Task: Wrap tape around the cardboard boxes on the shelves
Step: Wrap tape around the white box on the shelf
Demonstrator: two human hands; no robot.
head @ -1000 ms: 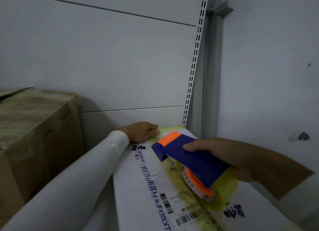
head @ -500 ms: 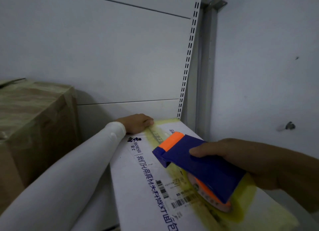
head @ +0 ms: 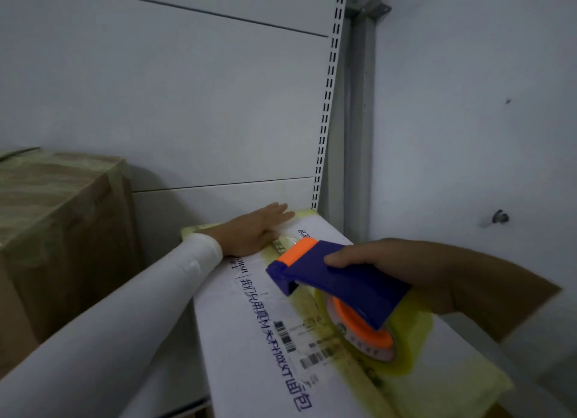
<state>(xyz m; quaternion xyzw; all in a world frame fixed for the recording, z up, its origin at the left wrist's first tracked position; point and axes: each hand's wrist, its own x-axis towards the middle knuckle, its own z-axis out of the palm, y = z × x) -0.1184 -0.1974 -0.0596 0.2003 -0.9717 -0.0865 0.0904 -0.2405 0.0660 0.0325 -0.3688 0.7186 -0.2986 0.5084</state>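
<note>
Starting at the left, a brown cardboard box already banded with yellowish tape sits on the shelf against the white back panel, apart from the work in hand. Next comes the left hand, its white sleeve reaching forward; it lies flat with fingers straight, pressing on the far end of the white cardboard box, on or right beside the tape strip near the far edge. That white box lies on the shelf in the corner, close to the slotted upright and the side wall.

Further right, the right hand grips a blue tape dispenser with an orange front piece, thumb over its top; a roll of clear yellowish tape on an orange core hangs beneath, just above or touching the box top (contact is hard to judge).

The step in hand looks like laying a strip along the top of the white box, one end anchored by the left palm. The next move probably calls for steady tension along the existing yellow band, with the left hand smoothing the strip down, then carrying it over the near edge.

Printing along the box top is a line of blue Chinese characters, seen sideways and not reliably readable, with Latin letters ending in "ORSII" or similar beside the sleeve. Two barcode patches lie under the tape; their digits are too small to read.
</note>
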